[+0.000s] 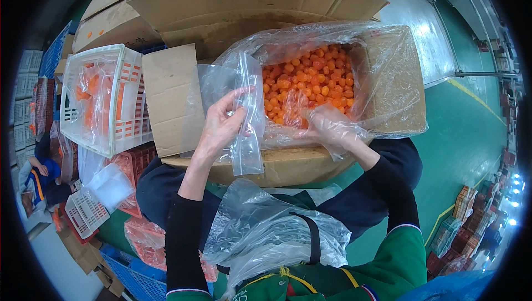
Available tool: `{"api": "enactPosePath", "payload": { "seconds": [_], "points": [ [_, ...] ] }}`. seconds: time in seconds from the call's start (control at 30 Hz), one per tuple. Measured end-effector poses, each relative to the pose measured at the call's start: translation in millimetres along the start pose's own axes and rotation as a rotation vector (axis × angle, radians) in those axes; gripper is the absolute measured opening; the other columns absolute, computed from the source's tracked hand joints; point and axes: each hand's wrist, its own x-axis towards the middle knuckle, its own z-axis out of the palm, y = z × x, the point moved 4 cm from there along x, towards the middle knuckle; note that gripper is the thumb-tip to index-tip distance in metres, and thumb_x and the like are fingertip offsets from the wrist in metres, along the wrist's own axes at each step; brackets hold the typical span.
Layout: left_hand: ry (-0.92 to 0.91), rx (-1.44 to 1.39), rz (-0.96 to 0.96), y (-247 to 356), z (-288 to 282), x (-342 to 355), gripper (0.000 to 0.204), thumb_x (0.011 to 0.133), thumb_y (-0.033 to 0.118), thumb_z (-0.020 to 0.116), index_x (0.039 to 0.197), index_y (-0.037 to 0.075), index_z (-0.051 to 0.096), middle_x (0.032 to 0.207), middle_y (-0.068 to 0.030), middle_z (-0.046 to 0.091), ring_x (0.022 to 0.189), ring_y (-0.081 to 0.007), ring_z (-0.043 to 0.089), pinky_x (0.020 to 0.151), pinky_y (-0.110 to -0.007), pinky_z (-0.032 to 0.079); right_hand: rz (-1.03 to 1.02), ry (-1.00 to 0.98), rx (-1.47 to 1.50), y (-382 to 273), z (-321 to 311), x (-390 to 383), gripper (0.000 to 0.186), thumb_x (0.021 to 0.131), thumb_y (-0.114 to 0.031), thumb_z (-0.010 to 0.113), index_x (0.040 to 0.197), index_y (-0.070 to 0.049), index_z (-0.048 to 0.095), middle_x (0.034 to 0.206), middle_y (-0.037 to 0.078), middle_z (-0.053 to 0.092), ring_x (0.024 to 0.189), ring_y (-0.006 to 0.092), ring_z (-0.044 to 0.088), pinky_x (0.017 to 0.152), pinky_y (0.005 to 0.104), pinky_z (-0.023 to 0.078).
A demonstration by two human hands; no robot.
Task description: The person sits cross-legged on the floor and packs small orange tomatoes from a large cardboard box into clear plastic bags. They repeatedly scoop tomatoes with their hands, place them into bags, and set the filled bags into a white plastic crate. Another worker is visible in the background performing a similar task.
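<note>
Left hand at a clear plastic bag, right hand over small round orange fruits

The fruits, glossy and heaped loose, lie inside an open cardboard box in front of the person, lined with a clear plastic liner that spreads over the rim. The bare left hand is at the near left corner of the box, touching the bag. Its thumb and forefinger stand apart, and the other fingers are partly behind the film; I cannot tell whether they pinch it. The right hand, in a clear plastic glove, is low at the near side of the fruits. Its fingers are blurred under the film, so I cannot tell whether they are together or clamped on any fruit.

A cardboard flap stands just left of the bag. Beyond it, a tilted white plastic crate carries orange contents in clear film. A red crate sits below that. More clear plastic sheeting covers the person's lap. At far left is a co-worker in blue, well apart from the box.
</note>
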Motion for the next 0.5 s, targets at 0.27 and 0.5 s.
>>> {"api": "enactPosePath", "payload": {
  "seconds": [0.27,0.5],
  "points": [
    [0.025,-0.012,0.026,2,-11,-3,0.044,0.094,0.002,0.052,0.137,0.009,0.058,0.077,0.0036,0.056,0.065,-0.0048,0.056,0.057,-0.023,0.053,-0.070,-0.317,0.946,-11,24,4,0.027,0.093,-0.019,0.064,0.112,-0.001,0.069,0.091,0.008,0.071,0.081,0.0156,0.062,0.077,0.0336,0.049],
    [0.487,0.963,0.564,-12,-31,-8,0.066,0.085,-0.005,0.055,0.145,0.021,0.049,0.090,-0.0112,0.058,0.063,-0.0268,0.062,0.055,-0.035,0.053,-0.067,-0.037,0.676,-10,-15,-2,0.021,0.093,-0.015,0.063,0.108,-0.002,0.072,0.097,0.010,0.073,0.089,0.0189,0.066,0.078,0.0301,0.051]
  ]
}}
